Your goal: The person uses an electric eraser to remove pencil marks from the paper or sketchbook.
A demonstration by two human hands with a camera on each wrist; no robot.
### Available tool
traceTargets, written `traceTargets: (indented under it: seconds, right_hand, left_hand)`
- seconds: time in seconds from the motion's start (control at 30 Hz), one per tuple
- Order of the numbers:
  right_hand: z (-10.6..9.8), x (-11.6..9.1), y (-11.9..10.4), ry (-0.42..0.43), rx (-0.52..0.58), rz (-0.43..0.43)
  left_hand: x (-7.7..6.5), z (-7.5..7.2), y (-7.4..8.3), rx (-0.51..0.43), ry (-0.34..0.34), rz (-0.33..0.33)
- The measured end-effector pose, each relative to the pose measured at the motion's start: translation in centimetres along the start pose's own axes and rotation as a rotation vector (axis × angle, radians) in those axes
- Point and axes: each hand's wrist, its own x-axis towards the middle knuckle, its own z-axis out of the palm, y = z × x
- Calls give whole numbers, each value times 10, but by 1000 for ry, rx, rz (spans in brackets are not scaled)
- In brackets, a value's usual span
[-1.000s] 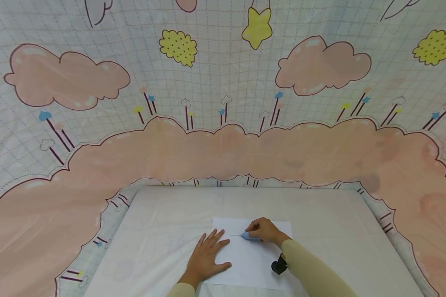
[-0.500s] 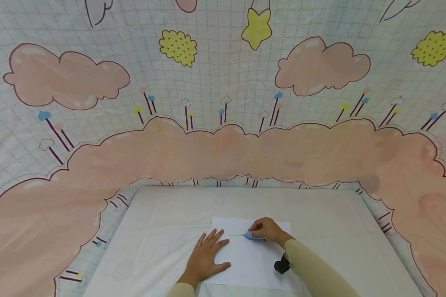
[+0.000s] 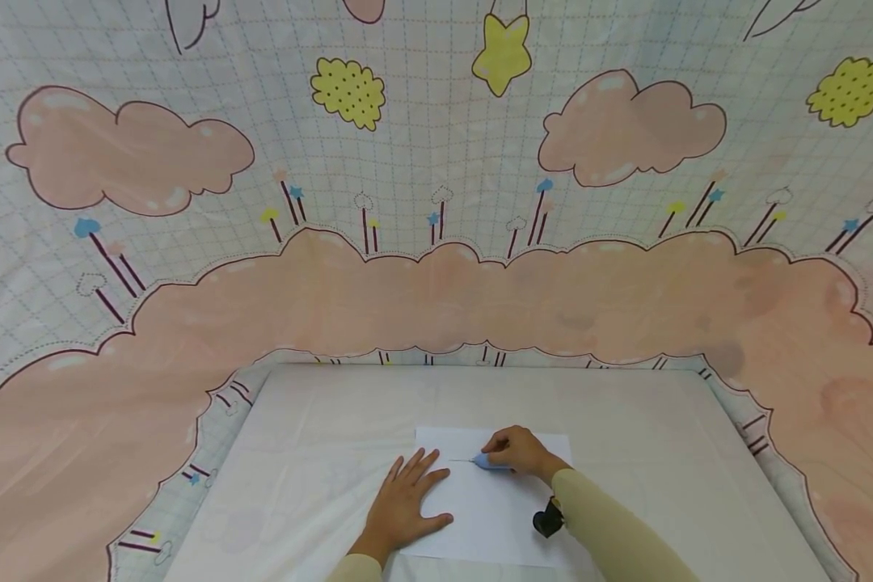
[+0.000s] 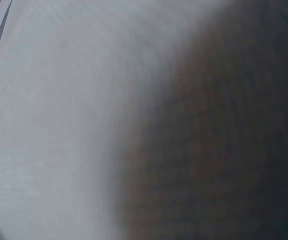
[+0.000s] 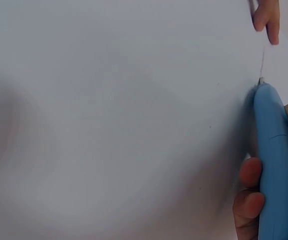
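Note:
A sheet of white paper [image 3: 491, 521] lies on the covered table. My right hand [image 3: 529, 453] grips a thick, rounded blue tool [image 3: 493, 463] with a small metal tip. In the right wrist view that tip sits at the paper, at the end of a thin dark line [image 5: 262, 57]; fingers [image 5: 251, 172] wrap the blue body [image 5: 278, 160] from both sides. My left hand [image 3: 402, 503] rests flat with spread fingers over the paper's left edge, left of the line. A blurred dark shape fills much of the left wrist view.
A white cloth [image 3: 320, 428] covers the table, with folds left of the paper. Behind it hangs a curtain [image 3: 422, 299] printed with clouds and stars. A black wrist camera [image 3: 549, 519] hangs under the right sleeve [image 3: 618, 525], over the paper.
My right hand slid the blue tool slightly right along the line, then back left to about where it was. The left hand and the paper have stayed in place.

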Motion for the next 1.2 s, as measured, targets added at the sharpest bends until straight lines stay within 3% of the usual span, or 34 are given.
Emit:
traceTargets:
  seconds: [0.27, 0.93, 1.2]
  right_hand:
    - [-4, -1, 9, 12, -7, -9]
    - [3, 5, 2, 2, -11, -4]
    - [-1, 1, 2, 7, -31, 24]
  left_hand:
    - [0, -1, 0, -9, 7, 3]
    - [1, 7, -2, 15, 63, 18]
    - [1, 3, -1, 3, 21, 6]
